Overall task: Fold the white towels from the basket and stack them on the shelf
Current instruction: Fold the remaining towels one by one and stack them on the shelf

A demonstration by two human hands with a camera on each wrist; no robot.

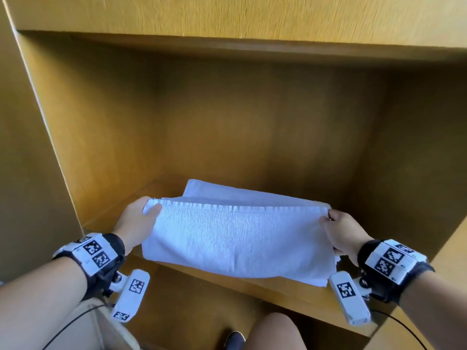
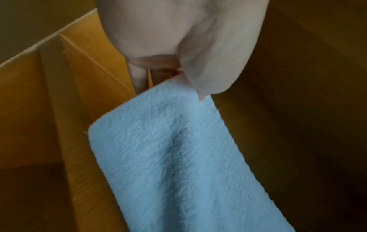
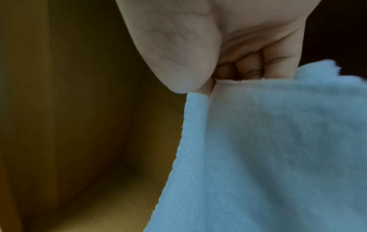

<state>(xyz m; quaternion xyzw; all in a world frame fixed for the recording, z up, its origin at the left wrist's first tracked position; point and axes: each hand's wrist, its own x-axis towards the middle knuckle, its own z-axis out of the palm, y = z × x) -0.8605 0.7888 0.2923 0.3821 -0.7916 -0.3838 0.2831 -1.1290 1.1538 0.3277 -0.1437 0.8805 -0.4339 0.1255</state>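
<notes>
A folded white towel hangs between my two hands over the front edge of a yellow wooden shelf. My left hand grips its left end, thumb on top. My right hand pinches its right end. Behind and under it, another white towel lies flat on the shelf board. In the left wrist view the towel looks pale blue and hangs from my thumb and fingers. In the right wrist view the towel is pinched by my curled fingers.
The shelf compartment has a left wall, a back panel and a board above. My knee and a dark shoe show below the shelf edge. The basket is out of view.
</notes>
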